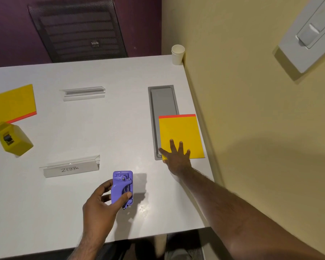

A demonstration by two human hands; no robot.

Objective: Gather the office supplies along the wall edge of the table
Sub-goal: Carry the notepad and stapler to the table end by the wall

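A white desk (105, 128) is seen from above, its right edge butted against a yellow wall (242, 91). A black mesh chair back (77, 29) is seen beyond the far edge. A grey cable-tray lid (162, 104) is set flush into the desk near the wall side.

A yellow pad w/ a red strip (180, 132) is laid along the wall edge, partly over the tray lid. The right hand (176, 156) is pressed flat on its near corner, fingers spread & straight; nothing is gripped. A 2nd yellow pad (14, 103) is left at the far left, well apart from the wall.

Two clear acrylic name holders are set mid-desk: one blank (83, 93) further away, one marked "ZEBRA" (71, 167) nearer. A yellow tape dispenser (12, 138) is placed at the left, just beside the 2nd pad.

A purple stapler (122, 187) is held above the desk at approx. the near centre, its shadow cast to the right. The left hand (99, 205) is clamped on it, thumb on one side & fingers curled behind.

A white paper cup (177, 54) is stood at the far corner, against the wall.
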